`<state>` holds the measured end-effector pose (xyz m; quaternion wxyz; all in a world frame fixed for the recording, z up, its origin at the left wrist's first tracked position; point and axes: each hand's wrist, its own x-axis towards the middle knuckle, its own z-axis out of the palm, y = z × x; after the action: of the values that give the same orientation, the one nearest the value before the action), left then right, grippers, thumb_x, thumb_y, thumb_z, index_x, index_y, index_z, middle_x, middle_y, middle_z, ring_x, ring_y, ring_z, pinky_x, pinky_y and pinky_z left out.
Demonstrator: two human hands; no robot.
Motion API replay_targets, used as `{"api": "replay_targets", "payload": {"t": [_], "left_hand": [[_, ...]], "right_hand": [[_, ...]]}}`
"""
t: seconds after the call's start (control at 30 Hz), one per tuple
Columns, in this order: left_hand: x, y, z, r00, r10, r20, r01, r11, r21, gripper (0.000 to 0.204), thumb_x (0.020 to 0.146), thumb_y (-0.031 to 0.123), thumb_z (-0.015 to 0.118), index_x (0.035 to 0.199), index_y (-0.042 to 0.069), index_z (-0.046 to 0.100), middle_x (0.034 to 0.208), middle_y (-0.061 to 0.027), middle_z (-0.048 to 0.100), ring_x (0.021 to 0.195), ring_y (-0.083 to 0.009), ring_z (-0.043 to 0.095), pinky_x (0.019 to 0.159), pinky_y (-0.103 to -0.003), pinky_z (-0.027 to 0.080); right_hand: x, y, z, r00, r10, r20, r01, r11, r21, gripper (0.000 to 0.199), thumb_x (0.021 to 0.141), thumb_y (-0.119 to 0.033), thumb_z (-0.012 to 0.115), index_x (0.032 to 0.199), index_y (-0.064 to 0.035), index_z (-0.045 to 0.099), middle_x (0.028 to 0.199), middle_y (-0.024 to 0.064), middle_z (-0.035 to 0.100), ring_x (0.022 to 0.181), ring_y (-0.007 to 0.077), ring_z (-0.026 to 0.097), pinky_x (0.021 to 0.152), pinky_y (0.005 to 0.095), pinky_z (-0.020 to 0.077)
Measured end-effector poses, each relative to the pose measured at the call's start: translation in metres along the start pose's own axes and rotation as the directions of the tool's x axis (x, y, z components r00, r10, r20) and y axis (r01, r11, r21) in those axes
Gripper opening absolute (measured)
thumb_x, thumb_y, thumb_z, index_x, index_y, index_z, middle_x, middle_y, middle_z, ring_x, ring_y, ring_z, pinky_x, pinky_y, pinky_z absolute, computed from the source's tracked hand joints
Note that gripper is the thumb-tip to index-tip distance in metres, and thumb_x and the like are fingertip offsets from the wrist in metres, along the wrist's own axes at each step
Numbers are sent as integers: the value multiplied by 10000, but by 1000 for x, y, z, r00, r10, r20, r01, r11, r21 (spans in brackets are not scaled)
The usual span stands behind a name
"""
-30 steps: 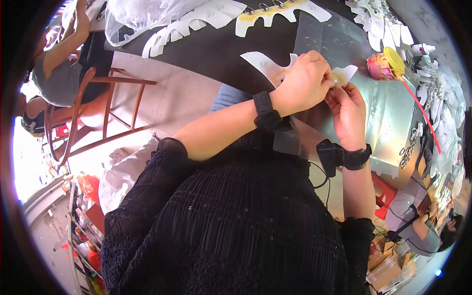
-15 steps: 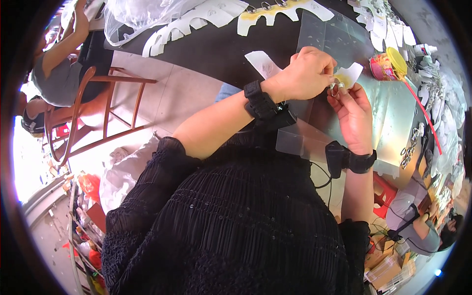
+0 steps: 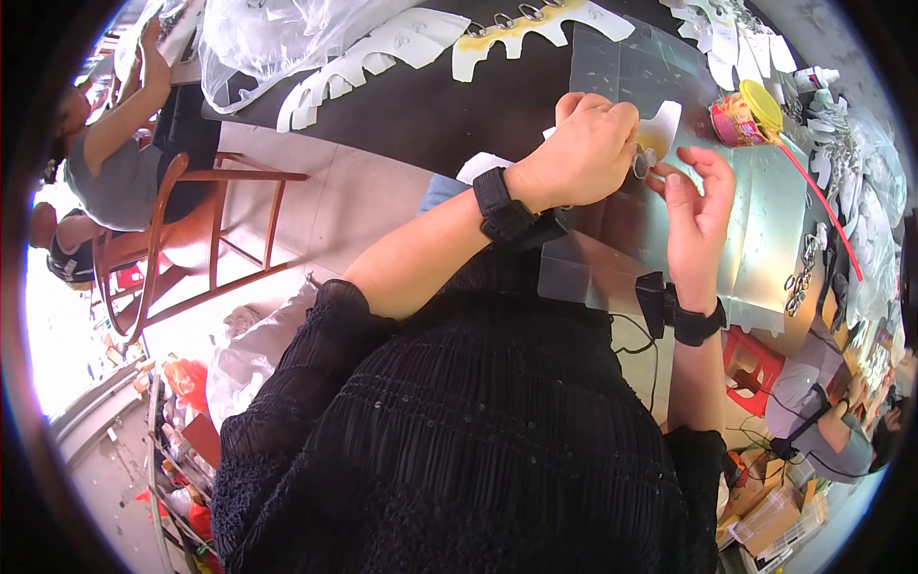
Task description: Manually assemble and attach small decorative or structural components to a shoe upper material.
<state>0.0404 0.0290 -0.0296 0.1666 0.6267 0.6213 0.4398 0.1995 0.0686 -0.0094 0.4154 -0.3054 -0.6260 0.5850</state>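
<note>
My left hand (image 3: 595, 151) is closed on a white card strip (image 3: 666, 126) with a yellow smear. The hand hides most of the strip. A small metal ring (image 3: 644, 163) shows at the card by my left fingertips. Just right of the ring is my right hand (image 3: 703, 206), its fingers apart and holding nothing that I can see. Farther back on the dark table lies another scalloped white card strip (image 3: 535, 33), with yellow smears and several rings along it. A plain scalloped white strip (image 3: 373, 59) lies to its left.
A clear plastic sheet (image 3: 765, 230) covers the table's right side. On it a tub with a yellow lid (image 3: 760, 107) lies tilted, a red stick (image 3: 822, 206) reaching from it. Metal rings (image 3: 805, 273) lie at right. People sit at both sides; a wooden chair (image 3: 215, 177) stands left.
My right hand has drawn away from the ring and its fingers have spread. The left hand has shifted slightly left, still gripping the card strip.
</note>
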Motion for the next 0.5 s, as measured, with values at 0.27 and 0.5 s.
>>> {"api": "replay_targets", "payload": {"t": [0.27, 0.5], "left_hand": [[-3, 7, -1, 998, 63, 27, -64, 998, 26, 64, 804, 70, 551, 816, 47, 492, 764, -96, 541, 881, -289, 537, 945, -442, 312], [2, 5, -13, 974, 53, 219, -54, 999, -1, 63, 864, 115, 543, 880, 66, 507, 777, -70, 555, 876, -257, 566, 1038, -500, 236]], "right_hand": [[12, -8, -4, 978, 39, 203, 82, 829, -554, 223, 821, 60, 572, 1023, -36, 576, 945, 62, 580, 766, 113, 583, 724, 233, 487], [16, -4, -13, 926, 332, 181, -290, 931, -224, 140, 863, -21, 582, 999, 7, 581, 825, 43, 628, 755, 91, 594, 709, 229, 478]]}}
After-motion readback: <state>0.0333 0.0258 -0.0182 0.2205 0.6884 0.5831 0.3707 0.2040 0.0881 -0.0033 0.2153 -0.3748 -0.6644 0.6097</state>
